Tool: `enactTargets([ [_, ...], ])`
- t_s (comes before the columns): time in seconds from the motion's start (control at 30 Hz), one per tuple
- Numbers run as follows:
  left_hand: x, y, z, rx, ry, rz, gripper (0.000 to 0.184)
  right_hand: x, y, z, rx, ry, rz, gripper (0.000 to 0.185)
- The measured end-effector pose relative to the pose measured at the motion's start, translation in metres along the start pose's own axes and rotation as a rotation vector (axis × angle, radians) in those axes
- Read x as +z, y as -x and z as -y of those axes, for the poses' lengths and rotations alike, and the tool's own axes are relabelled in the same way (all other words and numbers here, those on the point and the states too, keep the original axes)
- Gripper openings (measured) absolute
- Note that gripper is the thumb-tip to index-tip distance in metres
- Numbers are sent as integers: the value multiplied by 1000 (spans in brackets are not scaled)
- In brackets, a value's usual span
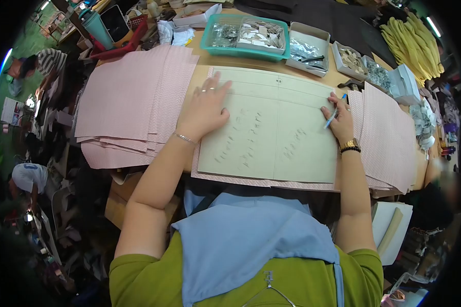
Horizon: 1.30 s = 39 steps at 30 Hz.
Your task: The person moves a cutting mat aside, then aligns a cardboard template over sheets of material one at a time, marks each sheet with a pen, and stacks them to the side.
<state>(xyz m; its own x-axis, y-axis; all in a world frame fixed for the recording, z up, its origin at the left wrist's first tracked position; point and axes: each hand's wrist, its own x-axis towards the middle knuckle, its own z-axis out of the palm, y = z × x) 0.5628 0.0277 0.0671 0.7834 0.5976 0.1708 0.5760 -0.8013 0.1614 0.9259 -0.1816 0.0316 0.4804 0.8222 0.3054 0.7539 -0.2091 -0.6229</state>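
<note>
A pale green card template with ruled lines and handwriting lies flat before me. Beneath it, a pink textured sheet shows along the near edge. My left hand rests on the template's left side, fingers spread and slightly blurred. At the upper right of the template, my right hand holds a blue and white pen between its fingers, the hand touching the card. Stacks of pink sheets lie to the left, and another pink stack sits on the right.
Behind the template stand a teal tray of small parts and a white box with bagged pieces. Yellow material hangs at the far right. A red basket holds a teal tumbler. Other people work at the left.
</note>
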Motion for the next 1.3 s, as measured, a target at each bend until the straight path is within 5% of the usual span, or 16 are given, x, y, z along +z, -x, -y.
enactTargets([
  [0.07,13,-15,-9,117,3,82,79,-2,0,-1,6,39,10,41],
  [0.17,-19,-36,-49,-94,37,369,92,-4,-1,-2,-8,95,31,41],
  [0.3,-23,-42,-74,-99,-154,453,109,-16,-8,10,32,123,88,37],
  [0.33,-24,-47,-75,-107,-170,492,110,-4,-18,4,1,-191,-43,36],
  [0.43,-24,-52,-77,-111,-177,530,113,-12,-30,36,163,-378,-117,37],
  [0.57,-20,-57,-77,-127,-165,582,116,19,-53,80,206,-712,61,32],
  [0.9,-21,-57,-76,-156,-122,595,117,75,-83,108,13,-165,140,23],
  [1.3,-20,-54,-77,-150,-152,554,117,75,-85,115,-54,-25,180,20],
])
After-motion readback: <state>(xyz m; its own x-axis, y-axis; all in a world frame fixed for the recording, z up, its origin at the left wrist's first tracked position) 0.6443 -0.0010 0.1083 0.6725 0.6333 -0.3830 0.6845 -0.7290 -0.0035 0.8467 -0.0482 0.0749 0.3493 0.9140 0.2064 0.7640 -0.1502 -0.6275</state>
